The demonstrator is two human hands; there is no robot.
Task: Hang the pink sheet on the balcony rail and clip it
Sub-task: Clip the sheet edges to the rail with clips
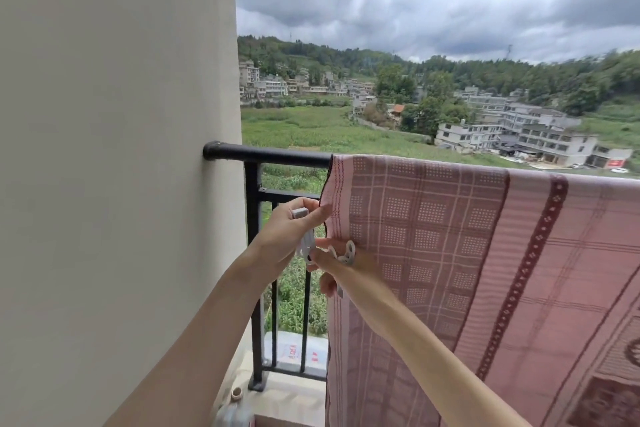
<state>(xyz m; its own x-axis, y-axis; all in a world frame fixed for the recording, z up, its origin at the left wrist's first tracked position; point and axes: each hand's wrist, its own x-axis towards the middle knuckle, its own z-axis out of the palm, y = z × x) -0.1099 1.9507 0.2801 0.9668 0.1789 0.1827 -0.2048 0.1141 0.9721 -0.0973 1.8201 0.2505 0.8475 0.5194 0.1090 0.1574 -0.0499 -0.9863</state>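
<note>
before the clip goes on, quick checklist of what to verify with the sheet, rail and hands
1. Pink sheet draped over the black rail: ok, it hangs down the near side.
2. Left edge of sheet under control: ok, left hand pinches it.
3. Clip ready: ok, white clips are held in the left hand, and the right hand holds another white clip.
4. A clip already on the rail: not ok, none visible.
5. Sheet even on far side: cannot tell, hidden.
6. Bare rail left of sheet: ok.

Soft, even overcast daylight, no hard shadows; wide-angle bending at the edges, slight blur on distant trees.
</note>
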